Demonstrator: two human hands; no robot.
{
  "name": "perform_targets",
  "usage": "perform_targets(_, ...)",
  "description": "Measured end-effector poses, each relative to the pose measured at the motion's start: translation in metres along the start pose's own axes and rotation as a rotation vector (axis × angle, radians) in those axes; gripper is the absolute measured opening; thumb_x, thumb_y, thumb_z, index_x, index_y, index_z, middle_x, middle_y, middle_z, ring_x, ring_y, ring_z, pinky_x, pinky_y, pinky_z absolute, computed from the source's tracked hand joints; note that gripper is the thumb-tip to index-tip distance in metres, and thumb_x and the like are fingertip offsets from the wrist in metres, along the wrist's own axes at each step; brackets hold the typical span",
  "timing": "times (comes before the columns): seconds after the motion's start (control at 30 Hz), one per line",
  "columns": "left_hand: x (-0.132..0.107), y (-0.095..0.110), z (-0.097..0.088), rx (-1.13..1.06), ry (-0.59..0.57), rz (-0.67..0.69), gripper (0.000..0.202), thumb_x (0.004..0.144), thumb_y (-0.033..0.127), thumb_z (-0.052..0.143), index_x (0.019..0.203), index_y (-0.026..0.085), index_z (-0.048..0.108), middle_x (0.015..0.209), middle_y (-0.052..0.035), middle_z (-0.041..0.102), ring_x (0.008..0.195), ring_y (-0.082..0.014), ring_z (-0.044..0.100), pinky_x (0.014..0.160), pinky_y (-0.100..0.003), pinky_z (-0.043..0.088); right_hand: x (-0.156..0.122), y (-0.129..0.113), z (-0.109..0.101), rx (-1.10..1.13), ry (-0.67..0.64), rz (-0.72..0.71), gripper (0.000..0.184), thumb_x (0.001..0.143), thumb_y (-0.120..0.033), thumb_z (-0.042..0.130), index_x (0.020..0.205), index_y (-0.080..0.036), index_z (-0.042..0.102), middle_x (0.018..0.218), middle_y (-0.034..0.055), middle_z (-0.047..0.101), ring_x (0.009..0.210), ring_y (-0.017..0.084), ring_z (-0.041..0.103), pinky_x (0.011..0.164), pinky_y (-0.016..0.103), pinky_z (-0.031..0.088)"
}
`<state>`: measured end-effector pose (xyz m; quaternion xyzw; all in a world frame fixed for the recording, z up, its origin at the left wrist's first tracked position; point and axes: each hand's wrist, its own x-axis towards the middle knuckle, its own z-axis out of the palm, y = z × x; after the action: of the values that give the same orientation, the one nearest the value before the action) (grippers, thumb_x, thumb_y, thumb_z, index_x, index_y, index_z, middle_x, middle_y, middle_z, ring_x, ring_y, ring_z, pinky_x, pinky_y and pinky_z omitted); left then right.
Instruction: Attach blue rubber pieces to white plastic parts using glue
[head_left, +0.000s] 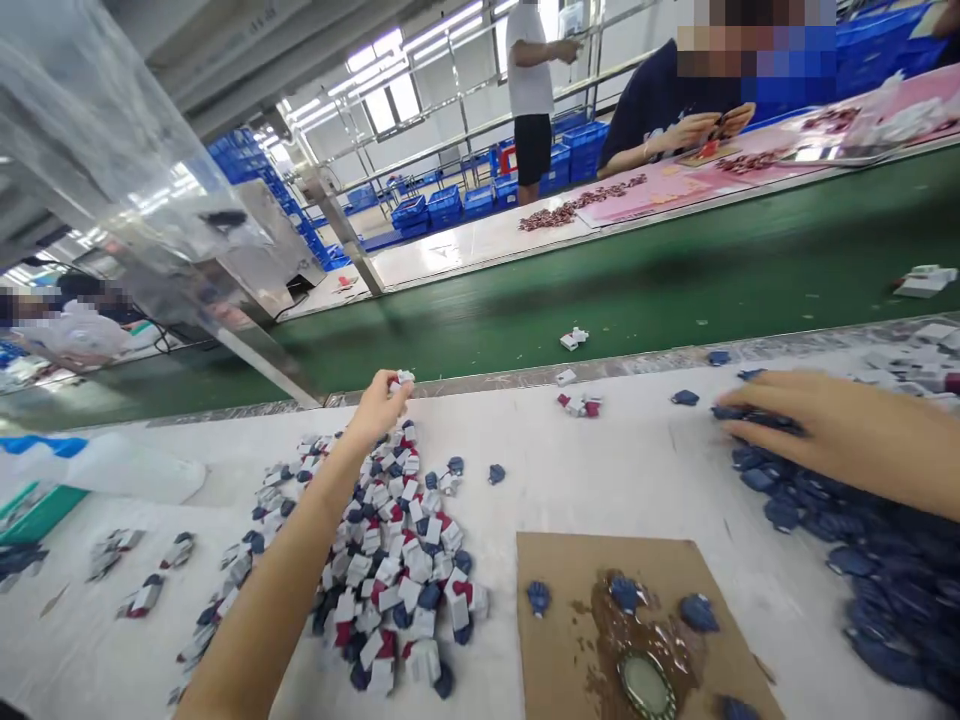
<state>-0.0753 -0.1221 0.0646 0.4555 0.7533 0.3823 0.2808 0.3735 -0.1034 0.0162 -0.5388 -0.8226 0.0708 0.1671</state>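
My left hand (379,408) reaches to the far edge of the white table and pinches a small white and dark red plastic piece (401,379). Below it spreads a heap of assembled white, red and blue pieces (409,540). On the right, my right hand (832,420) is over the edge of a pile of dark blue fist-shaped pieces (885,590). Its fingers are apart, with blue pieces between and beneath them; whether it grips one is unclear. A brown board (547,660) at the front carries several blue pieces and a wet brown puddle around a round lid-like disc (646,686).
Beyond the table runs a green conveyor belt (480,320) with white pieces (574,338) on it. Co-workers (660,110) are on the far side. A clear plastic sheet (142,130) hangs at upper left. A white bottle (142,468) lies near a green tray (52,510).
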Motion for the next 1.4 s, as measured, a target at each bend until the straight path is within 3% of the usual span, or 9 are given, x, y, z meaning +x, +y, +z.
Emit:
perform_targets(0.17,-0.135,-0.016,-0.003,-0.407,-0.106,-0.116,0.044,0.071,0.056,0.071,0.084,0.017,0.053,0.083,-0.0014,0.060,0.051,-0.0047,0.042,0.038,-0.015,0.022,0.053,-0.014,0.013,-0.147,-0.112,-0.136,0.025,0.090,-0.015,0.051,0.087,-0.014,0.076,0.089,0.0092,0.072,0.086,0.022,0.066,0.066,0.030,0.039)
perform_targets(0.27,-0.197,-0.032,0.000,-0.710,-0.151,-0.246,0.045,0.069,0.056,0.075,0.087,0.016,0.061,0.084,-0.0043,0.063,0.057,-0.0074,0.050,0.036,-0.013,0.027,0.056,-0.023,0.014,-0.195,-0.108,-0.161,0.025,0.089,-0.013,0.051,0.074,-0.012,0.071,0.076,0.0094,0.068,0.072,0.020,0.064,0.063,0.030,0.037)
perform_targets(0.37,-0.233,-0.043,0.007,-0.950,-0.141,-0.333,0.032,0.070,0.039,0.082,0.090,0.018,0.069,0.085,-0.0063,0.070,0.072,-0.0145,0.064,0.042,-0.015,0.041,0.041,-0.038,0.009,-0.217,-0.074,-0.208,0.024,0.092,-0.015,0.048,0.081,-0.010,0.070,0.085,0.0143,0.068,0.081,0.023,0.065,0.070,0.033,0.041)
perform_targets(0.53,-0.255,-0.044,0.014,-0.971,-0.103,-0.318,0.039,0.067,0.035,0.085,0.099,0.018,0.070,0.103,-0.0106,0.076,0.089,-0.0229,0.072,0.058,-0.021,0.055,-0.023,-0.086,0.001,0.031,-0.072,-0.159,0.029,0.093,-0.034,0.052,0.118,-0.020,0.058,0.088,0.0106,0.071,0.073,0.025,0.067,0.064,0.034,0.044)
perform_targets(0.63,-0.262,-0.037,0.013,-0.971,-0.081,-0.299,0.041,0.064,0.035,0.087,0.097,0.017,0.069,0.103,-0.0121,0.077,0.091,-0.0243,0.073,0.062,-0.022,0.055,-0.071,-0.123,0.001,0.351,-0.241,-0.180,0.018,0.094,-0.043,0.050,0.098,-0.026,0.057,0.071,0.0022,0.067,0.057,0.019,0.061,0.054,0.029,0.043)
perform_targets(0.77,-0.271,-0.031,0.015,-0.945,-0.097,-0.292,0.035,0.061,0.034,0.089,0.085,0.017,0.070,0.103,-0.0102,0.077,0.092,-0.0233,0.073,0.063,-0.022,0.055,-0.108,-0.153,0.013,0.385,-0.406,-0.324,0.025,0.096,-0.039,0.045,0.079,-0.025,0.056,0.069,0.0005,0.064,0.056,0.017,0.059,0.052,0.028,0.040)
perform_targets(0.97,-0.278,-0.036,0.034,-0.972,-0.208,-0.330,0.036,0.056,0.033,0.091,0.078,0.015,0.070,0.077,-0.0054,0.075,0.073,-0.0160,0.069,0.053,-0.018,0.052,-0.114,-0.152,0.030,0.301,-0.324,-0.368,0.030,0.096,-0.035,0.039,0.069,-0.024,0.045,0.064,0.0012,0.059,0.051,0.017,0.055,0.049,0.028,0.036)
perform_targets(1.2,-0.292,-0.027,0.058,-1.099,-0.302,-0.425,0.034,0.051,0.029,0.093,0.073,0.012,0.074,0.067,-0.0030,0.073,0.056,-0.0085,0.060,0.046,-0.014,0.049,-0.121,-0.192,-0.020,0.694,-0.365,-0.012,0.039,0.085,-0.062,0.056,0.076,-0.025,0.063,0.066,0.0020,0.066,0.058,0.019,0.062,0.049,0.027,0.048)
perform_targets(1.4,-0.299,-0.013,0.057,-1.148,-0.339,-0.446,0.031,0.052,0.025,0.094,0.072,0.012,0.073,0.064,-0.0009,0.073,0.056,-0.0074,0.061,0.048,-0.014,0.052,-0.130,-0.211,-0.026,0.818,-0.375,0.055,0.030,0.083,-0.051,0.061,0.071,-0.024,0.062,0.062,0.0004,0.063,0.054,0.016,0.059,0.048,0.024,0.048)
